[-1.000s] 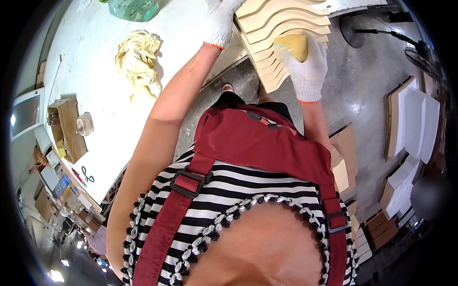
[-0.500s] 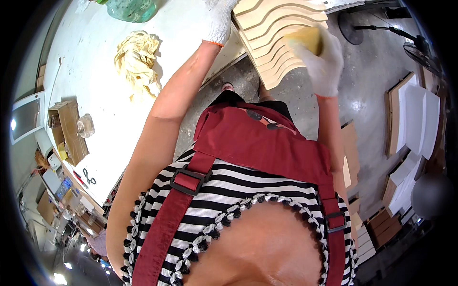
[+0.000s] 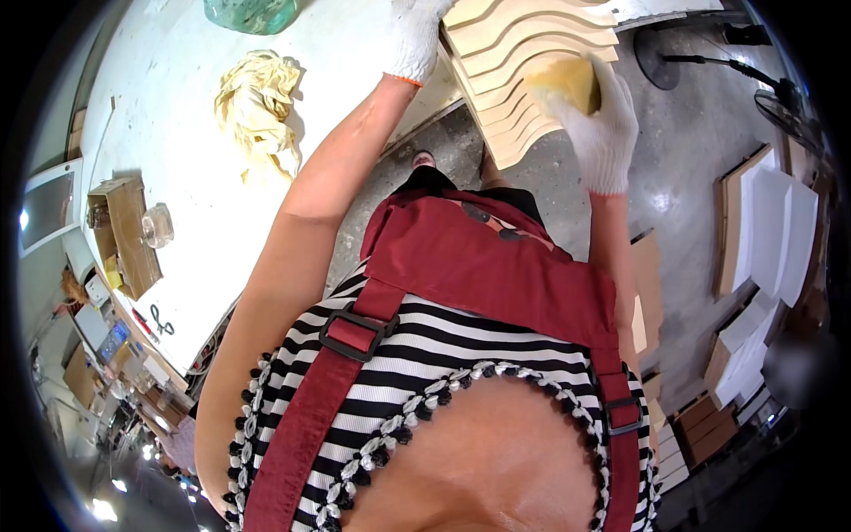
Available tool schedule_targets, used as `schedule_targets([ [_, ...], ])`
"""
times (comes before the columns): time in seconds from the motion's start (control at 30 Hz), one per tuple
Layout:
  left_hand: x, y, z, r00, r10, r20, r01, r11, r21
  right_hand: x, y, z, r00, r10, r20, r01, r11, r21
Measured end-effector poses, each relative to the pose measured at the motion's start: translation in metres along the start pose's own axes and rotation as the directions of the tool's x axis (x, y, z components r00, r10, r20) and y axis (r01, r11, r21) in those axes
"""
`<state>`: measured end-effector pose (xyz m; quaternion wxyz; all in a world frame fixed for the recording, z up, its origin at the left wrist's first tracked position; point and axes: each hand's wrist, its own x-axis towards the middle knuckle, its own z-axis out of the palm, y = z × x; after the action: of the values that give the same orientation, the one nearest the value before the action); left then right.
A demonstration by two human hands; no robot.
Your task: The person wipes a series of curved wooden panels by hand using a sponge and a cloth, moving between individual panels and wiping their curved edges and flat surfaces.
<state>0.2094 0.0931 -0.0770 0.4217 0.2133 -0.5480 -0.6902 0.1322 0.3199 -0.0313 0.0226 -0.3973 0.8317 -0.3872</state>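
A light wooden panel with wavy, stepped ridges (image 3: 499, 60) juts past the edge of the white table (image 3: 191, 97) at the top. My right hand (image 3: 605, 124), in a white knit glove, is closed around a yellow sponge-like block (image 3: 578, 82). The block rests against the panel's ridges near its right side, and its left end is smeared by motion. My left hand (image 3: 415, 40), gloved too, lies at the panel's left edge. Its fingers are mostly cut off by the top of the picture, so their grip cannot be made out.
A crumpled cream cloth (image 3: 257, 111) lies on the table, below a green translucent container (image 3: 253, 11). Farther left are a cardboard box (image 3: 131, 235), a clear jar (image 3: 158, 225) and black scissors (image 3: 161, 319). To the right, a fan (image 3: 654, 58) and white panels (image 3: 769, 235) stand on the floor.
My right hand and the yellow block have shifted slightly down along the ridges, and the wrist has turned a little. My left hand stays at the panel's edge. The whole view has shifted slightly.
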Motion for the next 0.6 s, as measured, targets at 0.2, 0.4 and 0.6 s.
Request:
schedule_targets([
  [0.2, 0.0, -0.001, 0.002, 1.0, 0.021, -0.012, -0.02, 0.999, 0.044, -0.012, -0.006, 0.027, 0.985, -0.147, 0.091, 0.155, 0.983, -0.096],
  [0.4, -0.001, 0.001, -0.003, 1.0, -0.013, -0.018, 0.012, 0.999, -0.03, -0.049, -0.04, 0.002, 0.961, -0.066, 0.269, 0.03, 0.99, 0.137],
  [0.6, -0.002, 0.003, 0.001, 1.0, -0.013, -0.004, 0.012, 1.0, -0.024, -0.002, 0.006, -0.002, 0.998, 0.012, -0.059, -0.007, 0.996, 0.089],
])
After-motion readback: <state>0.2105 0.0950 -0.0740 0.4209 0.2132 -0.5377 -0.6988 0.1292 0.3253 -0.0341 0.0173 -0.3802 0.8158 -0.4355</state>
